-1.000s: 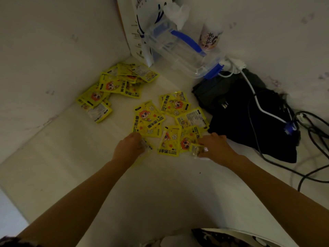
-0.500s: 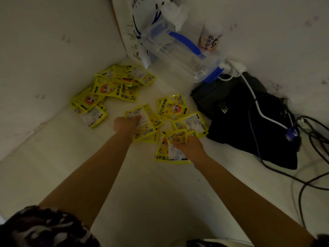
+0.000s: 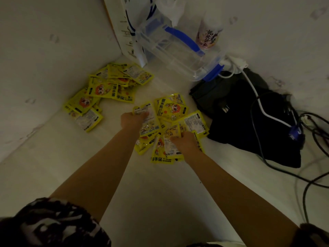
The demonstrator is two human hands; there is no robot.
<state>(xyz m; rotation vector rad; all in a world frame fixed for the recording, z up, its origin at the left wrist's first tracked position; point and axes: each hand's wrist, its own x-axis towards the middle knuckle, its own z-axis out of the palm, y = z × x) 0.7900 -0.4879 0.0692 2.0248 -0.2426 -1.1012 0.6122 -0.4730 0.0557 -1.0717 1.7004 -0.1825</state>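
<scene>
Left hand point(image 3: 132, 120) grips a yellow packet point(image 3: 144, 111). Right hand point(image 3: 186, 142) pinches a second packet point(image 3: 169, 147). Both are raised over the packet cluster point(image 3: 171, 109) lying on the white surface, near the black cloth point(image 3: 240, 134).

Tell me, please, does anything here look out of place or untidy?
The yellow packets lie scattered in two loose heaps, one by the wall and one where the left hand and right hand grip some, overlapping at all angles, some face down. The clear box sits tilted at the back, and cables trail over the black bag.
</scene>
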